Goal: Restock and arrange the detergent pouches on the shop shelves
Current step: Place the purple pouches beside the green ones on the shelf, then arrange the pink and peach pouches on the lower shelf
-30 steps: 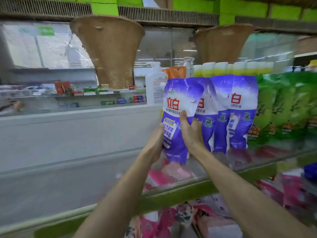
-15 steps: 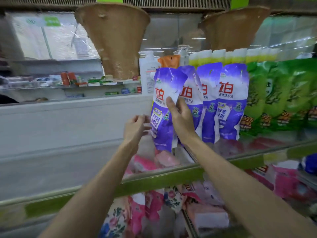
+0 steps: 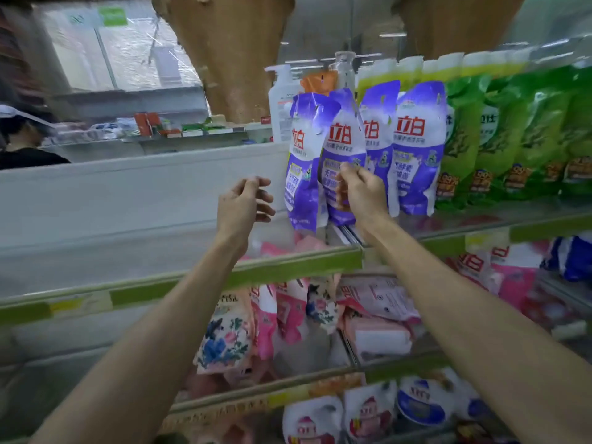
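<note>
1. Head view: we list four purple pouches (image 3: 416, 149) standing upright in a row on the top shelf (image 3: 288, 270), which has a green front strip.
2. Leftmost purple pouch (image 3: 301, 161): at the row's open end, slightly tilted, touching its neighbour.
3. Second purple pouch (image 3: 344, 136): upright between the leftmost one and the other two.
4. Right hand (image 3: 363, 192): raised in front of the second purple pouch, fingers bunched with their tips against its printed face. We cannot tell whether they pinch the film or only touch it.
5. Left hand (image 3: 245, 203): raised just left of the leftmost purple pouch and apart from it, fingers loosely curled, holding nothing.
6. Green pouches (image 3: 499, 133): a row just right of the purple ones on the same shelf.
7. White pump bottle (image 3: 280, 107): behind the leftmost purple pouch.
8. Pink pouches (image 3: 288, 312): crowded on the shelf below, several leaning.
</note>
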`<act>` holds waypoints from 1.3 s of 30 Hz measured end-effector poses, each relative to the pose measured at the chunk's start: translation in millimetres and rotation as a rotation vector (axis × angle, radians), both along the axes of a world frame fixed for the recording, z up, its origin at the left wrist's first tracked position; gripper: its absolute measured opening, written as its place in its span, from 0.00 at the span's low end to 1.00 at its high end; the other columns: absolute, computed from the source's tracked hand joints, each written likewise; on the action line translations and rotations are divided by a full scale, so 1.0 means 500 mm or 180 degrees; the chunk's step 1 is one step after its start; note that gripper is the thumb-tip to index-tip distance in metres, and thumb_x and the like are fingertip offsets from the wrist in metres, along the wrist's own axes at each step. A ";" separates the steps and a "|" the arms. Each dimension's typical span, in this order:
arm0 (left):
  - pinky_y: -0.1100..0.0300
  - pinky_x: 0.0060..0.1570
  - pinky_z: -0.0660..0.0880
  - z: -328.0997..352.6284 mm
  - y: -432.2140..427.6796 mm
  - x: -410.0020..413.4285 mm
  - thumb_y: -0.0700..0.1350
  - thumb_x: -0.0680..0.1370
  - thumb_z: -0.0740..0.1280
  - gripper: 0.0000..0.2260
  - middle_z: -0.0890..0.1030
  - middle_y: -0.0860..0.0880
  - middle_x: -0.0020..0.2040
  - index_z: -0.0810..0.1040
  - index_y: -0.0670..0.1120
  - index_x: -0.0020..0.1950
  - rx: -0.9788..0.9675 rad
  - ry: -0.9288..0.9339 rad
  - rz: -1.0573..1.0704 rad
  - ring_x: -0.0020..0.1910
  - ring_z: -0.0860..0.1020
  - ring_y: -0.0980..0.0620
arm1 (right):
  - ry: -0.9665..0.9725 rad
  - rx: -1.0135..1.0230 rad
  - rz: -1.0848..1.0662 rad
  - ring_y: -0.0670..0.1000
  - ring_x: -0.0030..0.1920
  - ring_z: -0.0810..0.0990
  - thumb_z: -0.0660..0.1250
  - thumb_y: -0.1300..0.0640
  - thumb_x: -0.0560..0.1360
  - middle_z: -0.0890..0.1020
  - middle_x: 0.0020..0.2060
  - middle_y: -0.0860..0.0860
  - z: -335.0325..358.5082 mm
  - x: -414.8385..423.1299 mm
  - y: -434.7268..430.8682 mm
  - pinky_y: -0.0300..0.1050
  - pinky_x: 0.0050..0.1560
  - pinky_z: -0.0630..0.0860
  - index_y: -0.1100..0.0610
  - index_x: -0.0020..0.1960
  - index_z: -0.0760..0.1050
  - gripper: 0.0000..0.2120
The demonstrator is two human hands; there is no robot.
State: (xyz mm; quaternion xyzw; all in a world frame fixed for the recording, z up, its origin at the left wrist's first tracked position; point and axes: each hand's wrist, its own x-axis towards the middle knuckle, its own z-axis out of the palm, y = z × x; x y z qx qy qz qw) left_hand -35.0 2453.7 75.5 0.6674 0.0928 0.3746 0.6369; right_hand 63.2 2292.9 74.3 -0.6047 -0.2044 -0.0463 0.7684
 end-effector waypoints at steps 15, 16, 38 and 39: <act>0.64 0.25 0.70 -0.122 -0.282 -0.025 0.47 0.83 0.60 0.13 0.77 0.53 0.27 0.79 0.46 0.42 -0.0151 0.0200 -0.0989 0.21 0.74 0.55 | 0.0349 -0.0381 -0.0540 0.50 0.28 0.74 0.63 0.53 0.81 0.76 0.30 0.51 -0.124 -0.122 -0.308 0.41 0.29 0.70 0.56 0.39 0.75 0.14; 0.64 0.25 0.70 -0.128 -0.313 -0.018 0.46 0.83 0.60 0.13 0.77 0.52 0.27 0.78 0.46 0.42 -0.0142 0.0226 -0.1099 0.21 0.74 0.55 | 0.0382 -0.0400 -0.0620 0.50 0.28 0.74 0.62 0.53 0.81 0.77 0.30 0.51 -0.128 -0.120 -0.342 0.40 0.28 0.71 0.56 0.39 0.74 0.13; 0.63 0.27 0.71 -0.235 -0.917 0.190 0.44 0.84 0.60 0.12 0.77 0.48 0.30 0.77 0.44 0.44 -0.0253 0.0672 -0.0927 0.26 0.75 0.51 | 0.0695 -0.0790 -0.0617 0.50 0.29 0.75 0.63 0.54 0.81 0.77 0.31 0.52 -0.219 0.111 -0.940 0.43 0.29 0.73 0.59 0.41 0.76 0.12; 0.62 0.28 0.71 -0.235 -0.925 0.196 0.44 0.84 0.59 0.12 0.77 0.48 0.30 0.78 0.44 0.44 -0.0278 0.0678 -0.0891 0.26 0.75 0.51 | 0.0723 -0.0788 -0.0603 0.51 0.30 0.75 0.63 0.54 0.81 0.78 0.31 0.53 -0.223 0.125 -0.949 0.44 0.30 0.73 0.58 0.41 0.76 0.12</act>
